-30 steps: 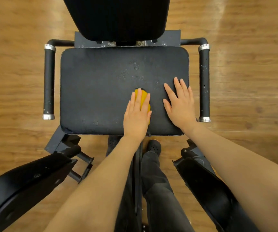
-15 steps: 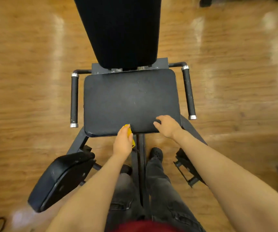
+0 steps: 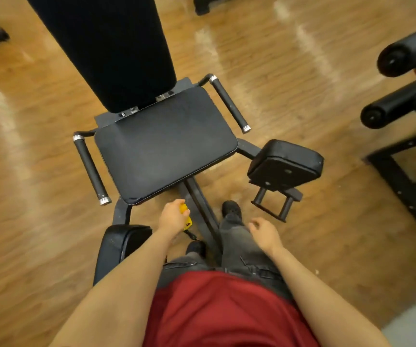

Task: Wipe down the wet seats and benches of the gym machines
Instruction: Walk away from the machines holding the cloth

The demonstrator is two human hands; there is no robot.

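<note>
The black padded seat (image 3: pixel 165 146) of a gym machine lies ahead of me, with its tall black backrest (image 3: pixel 106 46) rising behind it. My left hand (image 3: pixel 173 216) hangs just below the seat's front edge and grips a yellow cloth (image 3: pixel 185 214). My right hand (image 3: pixel 264 231) hovers over my right leg with loosely curled fingers and holds nothing. Neither hand touches the seat.
Two black grip handles (image 3: pixel 90 169) (image 3: pixel 228 103) flank the seat. Black leg pads sit at the front left (image 3: pixel 119 246) and front right (image 3: pixel 286 161). A centre frame bar (image 3: pixel 202 209) runs toward my feet. Another machine with roller pads (image 3: pixel 402 83) stands at the right on the wooden floor.
Both hands have come off the seat and drawn back toward my body. The left hand has closed round the yellow cloth. My view has pulled back and swung right.
</note>
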